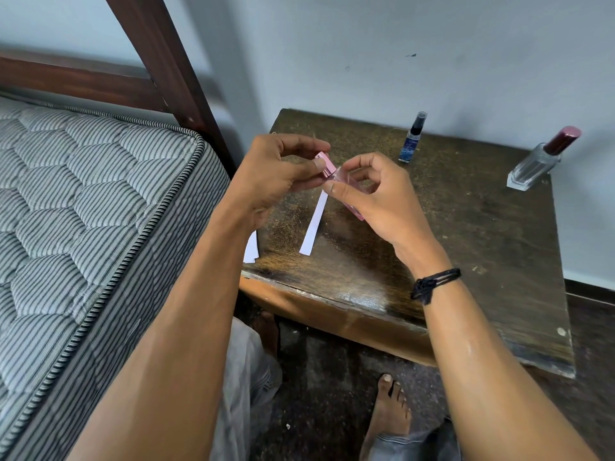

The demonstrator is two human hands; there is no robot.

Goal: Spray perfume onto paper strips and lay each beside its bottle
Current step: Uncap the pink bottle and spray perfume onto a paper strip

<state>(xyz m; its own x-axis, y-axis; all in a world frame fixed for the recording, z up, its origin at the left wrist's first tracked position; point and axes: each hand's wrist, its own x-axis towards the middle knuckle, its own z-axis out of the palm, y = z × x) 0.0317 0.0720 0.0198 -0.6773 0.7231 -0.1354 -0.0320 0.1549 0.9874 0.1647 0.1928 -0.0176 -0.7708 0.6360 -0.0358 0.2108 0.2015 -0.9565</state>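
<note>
Just above the surface (466, 227), my left hand (279, 174) pinches the pink cap (325, 163) and my right hand (376, 197) grips the pink bottle (354, 202), cap at the bottle's neck. One strip (312, 224) lies flat beneath them. Behind stand a blue bottle (411, 141) and a clear bottle (535, 164), well apart.

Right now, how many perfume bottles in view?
3. A pink bottle held in the left hand and right hand over the table; a blue bottle standing at the back; a clear bottle with a red cap, back right. None appears hidden.
</note>
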